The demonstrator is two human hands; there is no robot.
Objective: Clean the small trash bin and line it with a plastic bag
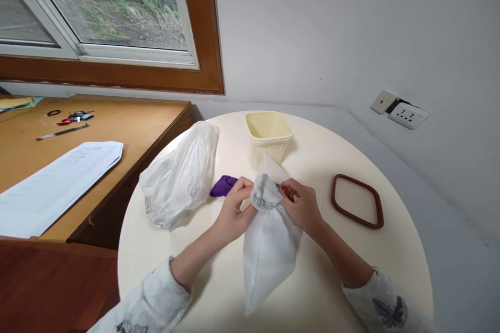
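Observation:
A thin white bag [271,250], gathered at its neck, hangs pointed toward me over the round table. At the left side of the gathered part, my left hand [237,208] pinches the material between thumb and fingers. My right hand [300,203] is closed on the opposite side of the neck, its fingertips partly hidden by the bag. Just beyond the bag stands a cream plastic bin [269,138] with an open top. A purple cloth piece [224,186] lies beside my left hand, partly covered by it.
A crumpled white plastic bag [183,177] lies on the left of the round table [328,281]. On the right rests a brown rounded-square frame [357,182]. A wooden desk [128,114] with papers [58,182], a pen [62,131] and keys [78,115] adjoins at left.

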